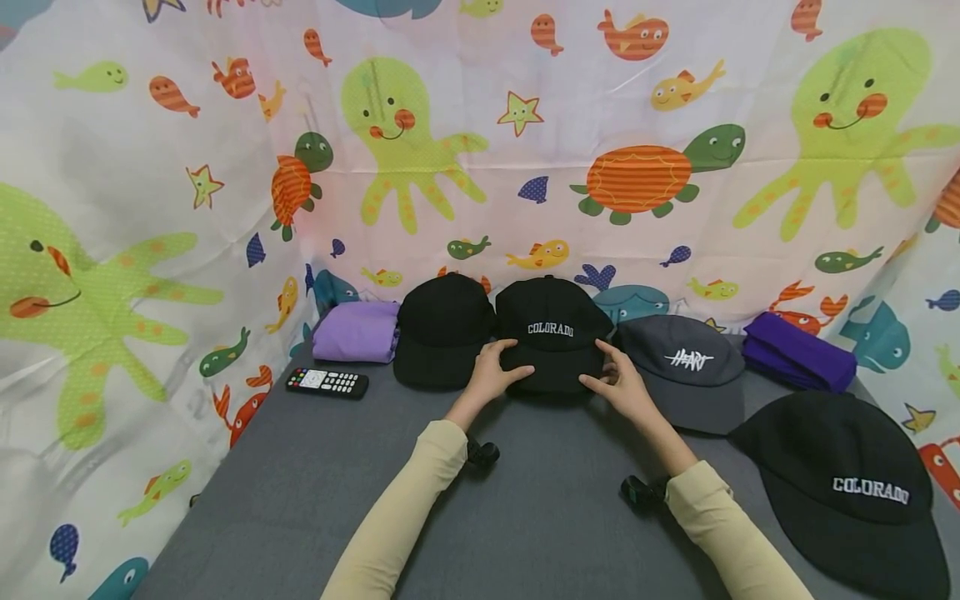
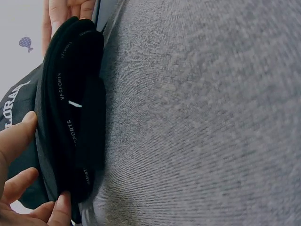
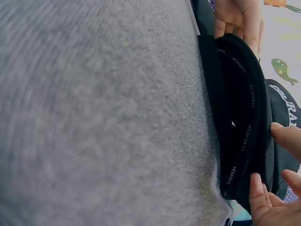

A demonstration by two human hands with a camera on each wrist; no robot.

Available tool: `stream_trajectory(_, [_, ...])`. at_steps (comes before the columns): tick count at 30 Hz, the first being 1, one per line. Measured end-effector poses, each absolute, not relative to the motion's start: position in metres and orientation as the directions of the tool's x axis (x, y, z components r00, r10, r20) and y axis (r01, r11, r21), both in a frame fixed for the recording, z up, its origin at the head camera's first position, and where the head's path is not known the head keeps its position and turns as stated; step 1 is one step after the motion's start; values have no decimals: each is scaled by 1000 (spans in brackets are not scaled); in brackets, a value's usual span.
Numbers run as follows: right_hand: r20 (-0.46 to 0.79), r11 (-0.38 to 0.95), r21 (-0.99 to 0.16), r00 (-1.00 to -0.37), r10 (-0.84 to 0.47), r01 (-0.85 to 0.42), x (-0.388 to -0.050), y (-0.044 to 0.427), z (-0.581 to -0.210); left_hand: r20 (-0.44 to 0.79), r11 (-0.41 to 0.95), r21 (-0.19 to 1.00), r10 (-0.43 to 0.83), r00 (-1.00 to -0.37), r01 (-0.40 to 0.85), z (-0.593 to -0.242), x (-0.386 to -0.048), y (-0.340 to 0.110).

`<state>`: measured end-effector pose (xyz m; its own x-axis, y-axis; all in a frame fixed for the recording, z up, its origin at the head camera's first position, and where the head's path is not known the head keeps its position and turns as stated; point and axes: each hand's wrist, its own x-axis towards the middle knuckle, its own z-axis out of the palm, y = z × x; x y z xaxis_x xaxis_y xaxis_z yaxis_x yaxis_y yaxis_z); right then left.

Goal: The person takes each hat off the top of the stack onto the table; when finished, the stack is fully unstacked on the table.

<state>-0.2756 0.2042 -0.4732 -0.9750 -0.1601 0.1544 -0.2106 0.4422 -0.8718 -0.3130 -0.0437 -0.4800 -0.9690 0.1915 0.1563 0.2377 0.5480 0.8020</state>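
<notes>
At the back of the grey table, both hands hold a black cap (image 1: 550,329) with white COLORADO lettering, one at each side of its brim. My left hand (image 1: 495,371) has its thumb and fingers about the left side. On the right side, my right hand (image 1: 626,387) does the same. The left wrist view shows the left hand (image 2: 19,179) with fingertips against the brim edge. In the right wrist view the right hand (image 3: 282,188) pinches the opposite edge, and the cap's inner sweatband (image 3: 249,113) with printed lettering faces the camera.
A plain black cap (image 1: 447,329), lilac folded cloth (image 1: 356,332) and remote control (image 1: 327,382) lie to the left. To the right are a dark grey cap (image 1: 682,371), purple folded cloth (image 1: 798,352) and another black COLORADO cap (image 1: 847,475). A sea-animal curtain (image 1: 450,125) hangs behind.
</notes>
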Motion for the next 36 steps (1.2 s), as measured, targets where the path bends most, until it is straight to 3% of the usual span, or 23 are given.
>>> stream_trajectory(3, [140, 445, -874, -978, -154, -196, -264, 199, -459, 156, 539, 810, 182, -971, 232, -479, -312, -44])
stream_trajectory(11, [149, 481, -856, -982, -118, -187, -274, 210, -479, 176, 551, 800, 164, -971, 238, -480, -310, -45])
stream_trajectory(36, [186, 438, -877, -980, -73, -199, -249, 218, -456, 244, 485, 819, 187, -952, 305, -468, -289, -49])
